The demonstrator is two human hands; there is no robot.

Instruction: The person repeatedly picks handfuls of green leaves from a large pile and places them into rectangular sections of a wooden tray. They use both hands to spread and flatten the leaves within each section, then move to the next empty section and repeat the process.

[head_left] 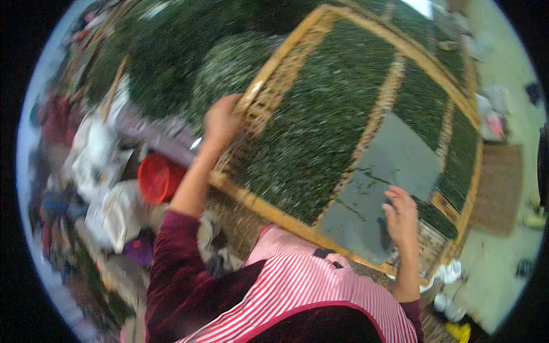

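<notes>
A wooden-framed tray (273,212) with woven strips lies before me, spread with small dark green leaves (320,120). My left hand (223,120) is at the tray's left rail, curled and smeared by motion; its fingertips are hidden, so I cannot tell whether it grips the rail. On the right part of the tray lies a smooth grey sheet (403,151) with a few loose leafy stems (374,177) on it. Above this sheet is my right hand (403,214), its fingers bent and apart, with nothing visible between them.
Beyond the tray's left rail is a large heap of greenery (229,68). A red bucket (161,178) and white bags (117,214) stand at the left. To the right, a brown mat (498,188) lies on the pale floor (480,280).
</notes>
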